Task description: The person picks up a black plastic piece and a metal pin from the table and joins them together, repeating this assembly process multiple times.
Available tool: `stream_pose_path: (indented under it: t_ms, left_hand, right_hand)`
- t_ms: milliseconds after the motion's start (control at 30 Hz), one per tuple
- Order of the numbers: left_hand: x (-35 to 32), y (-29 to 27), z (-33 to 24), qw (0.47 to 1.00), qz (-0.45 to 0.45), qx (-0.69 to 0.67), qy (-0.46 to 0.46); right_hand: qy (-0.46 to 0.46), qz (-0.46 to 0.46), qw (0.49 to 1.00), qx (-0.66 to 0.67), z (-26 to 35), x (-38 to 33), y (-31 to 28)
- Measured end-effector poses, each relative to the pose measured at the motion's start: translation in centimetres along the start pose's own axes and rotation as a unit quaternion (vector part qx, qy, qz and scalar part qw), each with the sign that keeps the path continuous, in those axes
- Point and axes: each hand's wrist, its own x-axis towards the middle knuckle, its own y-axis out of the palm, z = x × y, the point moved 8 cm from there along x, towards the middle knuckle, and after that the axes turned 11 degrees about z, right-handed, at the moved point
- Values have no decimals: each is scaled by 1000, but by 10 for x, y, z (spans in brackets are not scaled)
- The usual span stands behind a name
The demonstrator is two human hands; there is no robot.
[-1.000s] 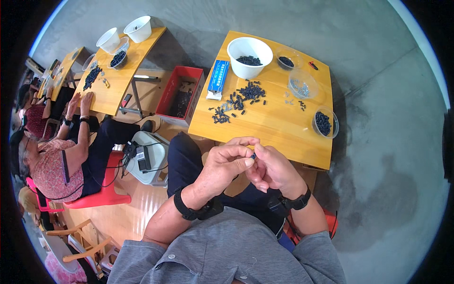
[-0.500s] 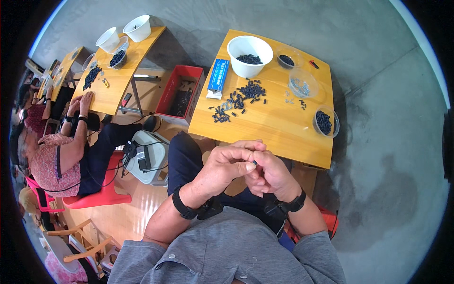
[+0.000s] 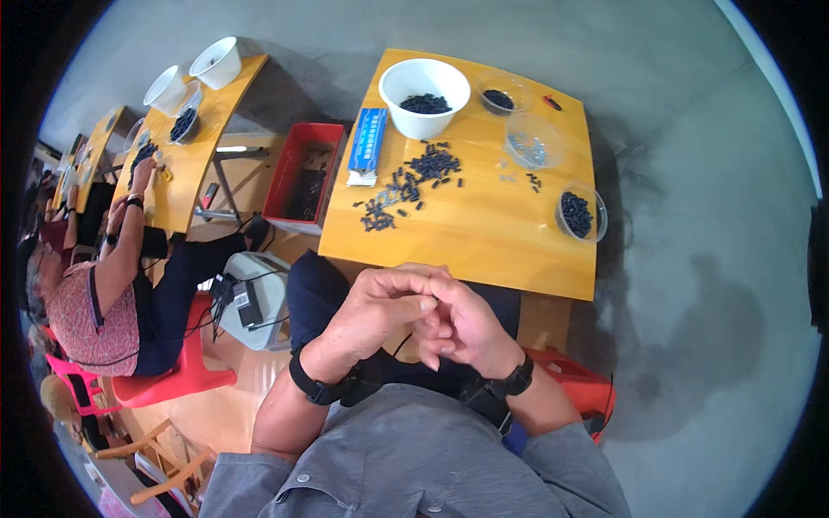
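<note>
Just off the desk's (image 3: pixel 501 242) near edge | left hand (image 3: pixel 380 306) and right hand (image 3: pixel 471 324) together, any clamped piece hidden, cannot tell | dark pieces (image 3: pixel 431 164) lie toward left edge: likely light, stiff; best pinched by long sides

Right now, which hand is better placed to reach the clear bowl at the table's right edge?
Likely the right hand: it lies nearer the clear bowl; the left hand is farther left, though the two touch.
</note>
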Motion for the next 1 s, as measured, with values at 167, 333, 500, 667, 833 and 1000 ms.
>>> stream_pose_path:
  t_ms: [167, 333, 500, 667, 833, 1000]
  left_hand:
    - [13, -36, -6, 984, -108, -87, 111]
    - [29, -76, -47, 953, -130, -186, 202]
    - [30, -85, -61, 930, -154, -242, 230]
    - [33, -91, -58, 921, -197, -252, 223]
    - [45, -92, -55, 917, -188, -272, 224]
    - [43, -88, -62, 916, -184, -261, 241]
  right_hand:
    - [-133, -282, 863, -398, 110, -38, -62]
    - [-68, -500, 435, -746, 228, -115, -125]
    - [35, -543, 358, -759, 247, -126, -147]
    - [-66, -450, 508, -731, 216, -92, -141]
    - [-81, -90, 904, -411, 55, 7, -39]
    - [-52, 35, 934, -352, 4, 40, 2]
